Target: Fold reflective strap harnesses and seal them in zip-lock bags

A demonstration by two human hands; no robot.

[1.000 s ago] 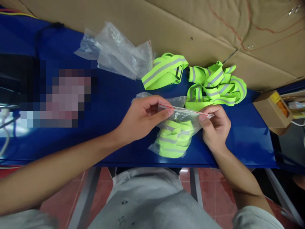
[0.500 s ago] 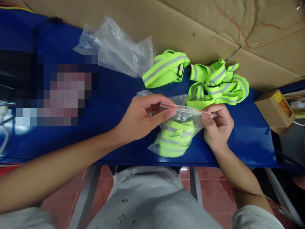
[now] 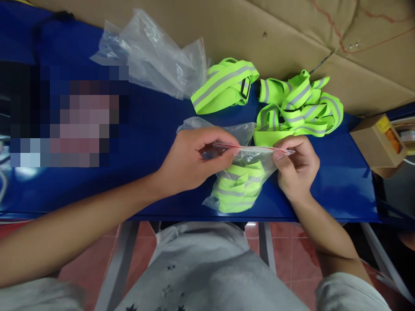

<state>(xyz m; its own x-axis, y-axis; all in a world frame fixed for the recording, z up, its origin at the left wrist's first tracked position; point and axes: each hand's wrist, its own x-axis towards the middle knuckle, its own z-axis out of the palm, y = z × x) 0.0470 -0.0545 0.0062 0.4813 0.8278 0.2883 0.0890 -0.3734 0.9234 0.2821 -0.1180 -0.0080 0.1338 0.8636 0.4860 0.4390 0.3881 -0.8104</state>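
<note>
A clear zip-lock bag (image 3: 266, 166) with a red-lined seal hangs between my two hands near the front of the blue table. Inside it lies a folded neon-yellow reflective strap (image 3: 240, 190) with grey stripes. My left hand (image 3: 202, 160) pinches the seal between thumb and forefinger on the left side. At the right end of the seal, my right hand (image 3: 296, 166) grips the bag's corner, fingers curled behind it. Another clear plastic bag (image 3: 241, 131) lies partly hidden behind my left hand.
Behind my hands lie a bundled reflective strap (image 3: 225, 86) with a black buckle and a loose heap of straps (image 3: 298, 110). Clear bags (image 3: 155, 56) rest at the back left. A small cardboard box (image 3: 378, 140) stands at the table's right end. Brown sheeting (image 3: 275, 52) runs along the back.
My left thumb and fingers have shifted slightly along the seal, which looks flatter now. Both hands keep their hold on the bag. The view has moved a little.
</note>
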